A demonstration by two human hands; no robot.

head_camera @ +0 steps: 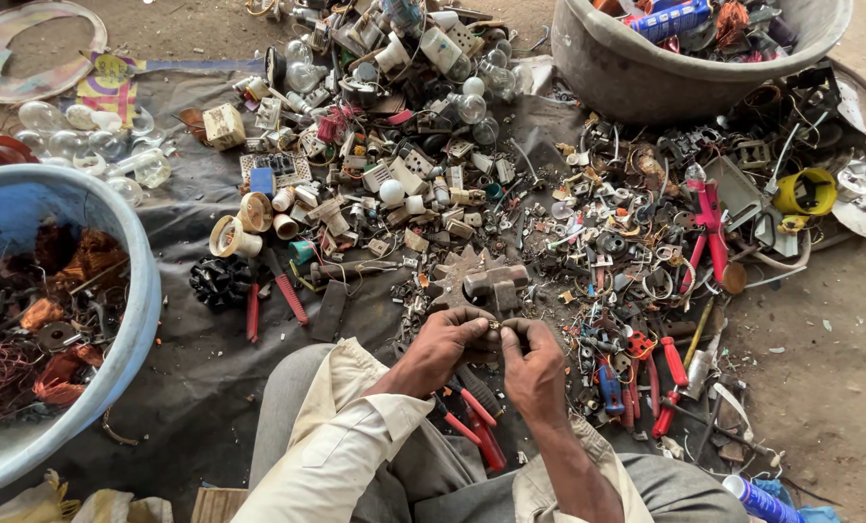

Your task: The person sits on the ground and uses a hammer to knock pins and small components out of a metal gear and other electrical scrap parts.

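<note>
Left hand and right hand meet over lap, both grips pinched narrow on one small metal part between fingertips. Red pliers below on dark sheet. Scrap pile ahead; blue tub left, grey tub far right.

Both hands on some small part

Pale blue tub of copper-orange wire; red-handled pliers; yellow ring; grey basin.
</note>
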